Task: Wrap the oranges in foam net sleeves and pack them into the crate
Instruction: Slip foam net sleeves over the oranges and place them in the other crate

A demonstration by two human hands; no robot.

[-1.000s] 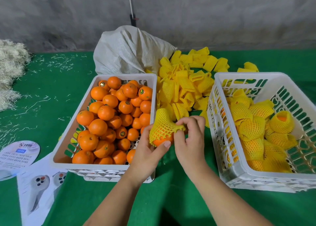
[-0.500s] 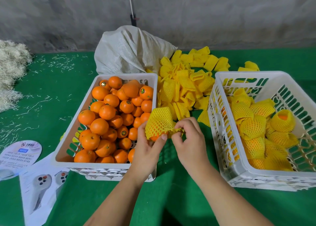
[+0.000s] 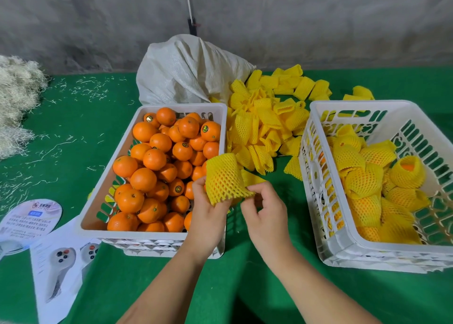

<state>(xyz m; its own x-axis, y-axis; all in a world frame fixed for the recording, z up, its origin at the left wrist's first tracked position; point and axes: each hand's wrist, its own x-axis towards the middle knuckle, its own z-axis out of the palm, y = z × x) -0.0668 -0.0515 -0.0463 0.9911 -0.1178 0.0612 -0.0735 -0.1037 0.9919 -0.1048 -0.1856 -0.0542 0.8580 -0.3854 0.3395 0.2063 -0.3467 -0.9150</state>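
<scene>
Head view: orange [image 3: 221,185] mostly sleeve-hidden, seemingly.

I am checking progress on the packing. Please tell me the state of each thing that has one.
Left crate: full of bare oranges.
Right crate: partly filled with wrapped oranges.
Held orange: in foam sleeve.
Left hand: holds it.
Right hand: pinches sleeve edge.
Loose sleeves: piled, empty.

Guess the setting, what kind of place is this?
Likely a small fruit packing station: a crate of bare oranges, a pile of foam net sleeves, and a crate of wrapped oranges on a green-covered table.
</scene>
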